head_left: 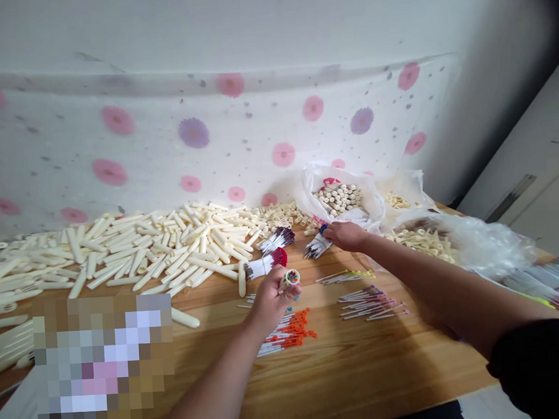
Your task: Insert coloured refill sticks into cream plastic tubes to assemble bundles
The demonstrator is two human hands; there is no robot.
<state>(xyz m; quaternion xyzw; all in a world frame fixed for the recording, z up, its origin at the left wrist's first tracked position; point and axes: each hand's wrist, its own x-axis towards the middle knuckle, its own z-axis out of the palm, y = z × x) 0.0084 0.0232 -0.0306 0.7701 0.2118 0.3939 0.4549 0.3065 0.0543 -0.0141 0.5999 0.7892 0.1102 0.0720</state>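
Note:
My left hand (271, 300) is wrapped round a cream plastic tube (292, 277), its open mouth facing me with several small coloured ends inside. At the far side of the table, the fingers of my right hand (349, 236) are closed at the dark blue ends of a banded bundle of thin white sticks (317, 245). Beside it lie a bundle with dark purple ends (276, 239) and one with red ends (266, 264). Below my left hand lie orange-ended sticks (288, 331), and blue-ended ones are partly hidden by it. Yellow-ended sticks (346, 276) and purple-and-pink-ended sticks (371, 303) lie under my right arm.
A large heap of cream tubes (169, 246) covers the left and back of the wooden table (344, 368). Plastic bags (377, 207) with cream parts stand at the back right. A flowered sheet (154, 141) hangs on the wall. The lower left is pixelated.

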